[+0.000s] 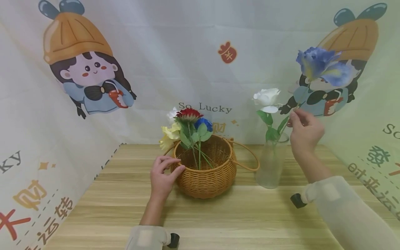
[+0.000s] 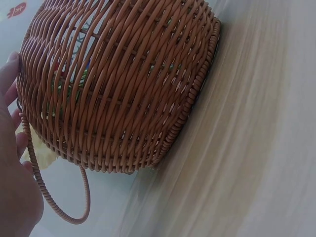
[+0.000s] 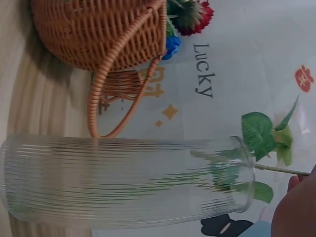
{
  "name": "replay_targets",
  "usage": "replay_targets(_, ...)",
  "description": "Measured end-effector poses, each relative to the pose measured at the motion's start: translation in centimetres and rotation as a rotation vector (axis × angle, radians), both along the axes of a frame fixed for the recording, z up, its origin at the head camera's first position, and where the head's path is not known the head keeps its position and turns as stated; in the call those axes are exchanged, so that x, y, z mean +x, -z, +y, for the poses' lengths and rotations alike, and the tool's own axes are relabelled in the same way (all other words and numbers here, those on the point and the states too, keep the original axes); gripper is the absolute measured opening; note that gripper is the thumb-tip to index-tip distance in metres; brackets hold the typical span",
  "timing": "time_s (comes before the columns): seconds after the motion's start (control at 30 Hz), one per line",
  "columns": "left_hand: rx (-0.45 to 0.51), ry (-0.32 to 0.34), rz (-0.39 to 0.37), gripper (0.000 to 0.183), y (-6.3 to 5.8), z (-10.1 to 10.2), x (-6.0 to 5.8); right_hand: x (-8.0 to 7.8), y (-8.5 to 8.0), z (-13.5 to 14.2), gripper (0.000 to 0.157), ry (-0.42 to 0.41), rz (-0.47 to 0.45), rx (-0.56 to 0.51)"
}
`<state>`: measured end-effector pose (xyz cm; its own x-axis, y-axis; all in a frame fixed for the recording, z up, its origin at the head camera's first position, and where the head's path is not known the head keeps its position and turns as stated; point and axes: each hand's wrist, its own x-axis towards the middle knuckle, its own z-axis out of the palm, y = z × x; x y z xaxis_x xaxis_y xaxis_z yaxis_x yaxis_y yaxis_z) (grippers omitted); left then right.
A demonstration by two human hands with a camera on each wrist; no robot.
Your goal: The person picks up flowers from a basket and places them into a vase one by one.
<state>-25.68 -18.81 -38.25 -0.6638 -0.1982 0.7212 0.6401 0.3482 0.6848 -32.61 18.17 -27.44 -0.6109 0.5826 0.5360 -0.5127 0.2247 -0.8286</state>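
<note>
My right hand (image 1: pixel 306 132) pinches the stem (image 3: pixel 279 170) of a blue iris-like flower (image 1: pixel 318 66) above the ribbed glass vase (image 1: pixel 269 170). In the right wrist view, that stem passes through the vase mouth, its lower end just inside. A white rose (image 1: pixel 266 99) with green leaves stands in the same vase. At the left, my left hand (image 1: pixel 164 175) holds the rim of a brown wicker basket (image 1: pixel 206 184) between thumb and fingers. Inside the basket lean a red flower (image 1: pixel 189 114), a blue flower (image 1: pixel 203 124), a yellow flower (image 1: pixel 170 134) and a white flower (image 1: pixel 172 115).
The basket's looped handle (image 1: pixel 250 156) hangs out toward the vase. Wood-grained tabletop (image 1: pixel 218 222) lies under both containers. A printed cloth (image 1: pixel 175 69) with cartoon figures and lettering encloses the table at the back and sides.
</note>
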Motion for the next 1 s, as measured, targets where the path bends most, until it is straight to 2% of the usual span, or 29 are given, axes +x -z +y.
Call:
replay_targets(0.27,0.000,0.006,0.015,0.023,0.1,0.1,-0.1,-0.1,1.9,-0.2,0.022,-0.001,-0.010,0.077)
replay_targets(0.43,-0.005,0.003,0.032,0.022,0.2,0.1,-0.1,-0.1,2.8,-0.3,0.023,0.040,-0.052,0.155)
replay_targets(0.67,-0.010,-0.004,0.035,0.022,0.3,0.0,-0.1,-0.1,3.6,-0.6,0.023,0.109,-0.090,0.282)
replay_targets(0.87,-0.015,-0.009,0.023,0.024,0.2,0.0,-0.1,0.0,4.1,-0.7,0.022,0.111,-0.116,0.342)
replay_targets(1.0,-0.016,-0.012,0.022,0.024,0.2,0.0,0.0,-0.1,4.6,-0.7,0.023,0.123,-0.095,0.376)
